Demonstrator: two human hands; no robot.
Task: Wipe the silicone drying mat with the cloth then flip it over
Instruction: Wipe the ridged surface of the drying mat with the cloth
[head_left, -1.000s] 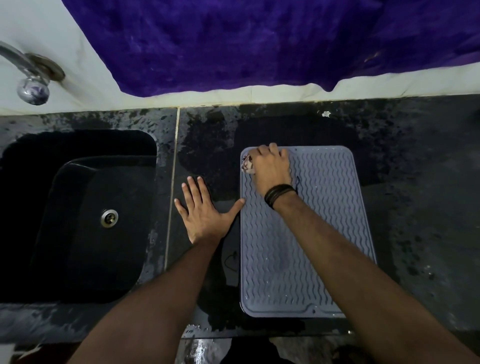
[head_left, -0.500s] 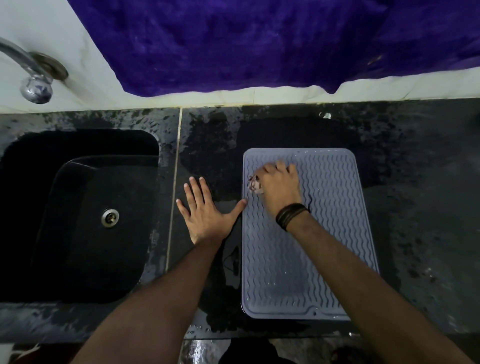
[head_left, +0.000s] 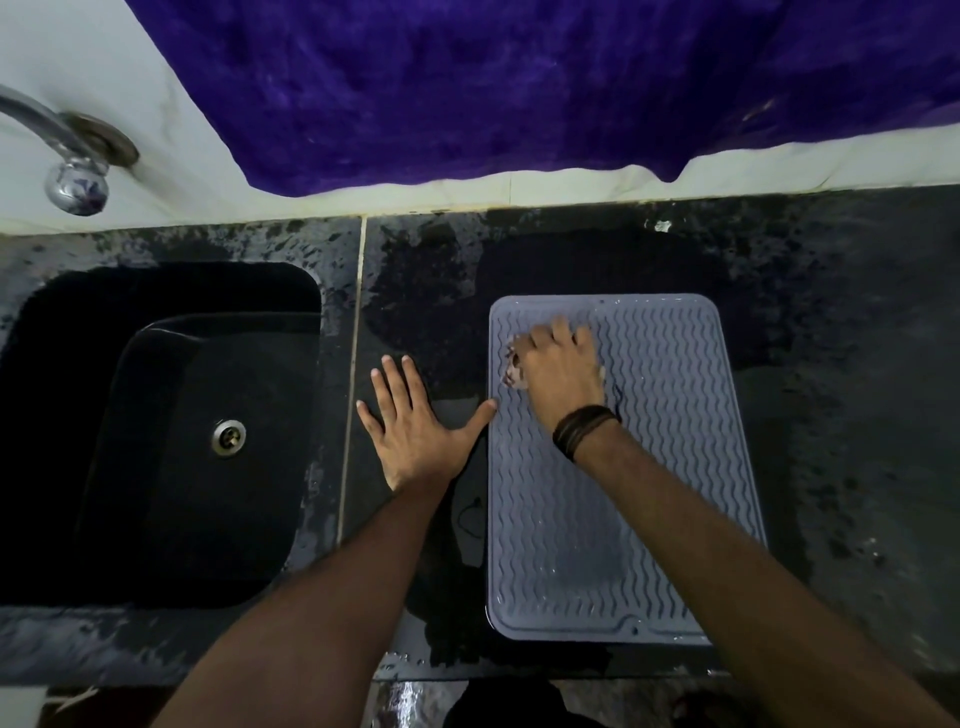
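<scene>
Your right hand (head_left: 561, 369), leather wristbands at the wrist, curls over a bunched cloth (head_left: 513, 370), pressing it on the far-left part of the grey silicone drying mat (head_left: 670, 441). Your left hand (head_left: 415, 431): fingers spread flat on the wet black countertop (head_left: 841, 415), thumb tip touching the mat's left edge. Sink (head_left: 171, 431): left.

Wet black stone counter (head_left: 831, 364), grey ridged mat (head_left: 675, 441) flat on it, left hand (head_left: 415, 436) alongside.
</scene>
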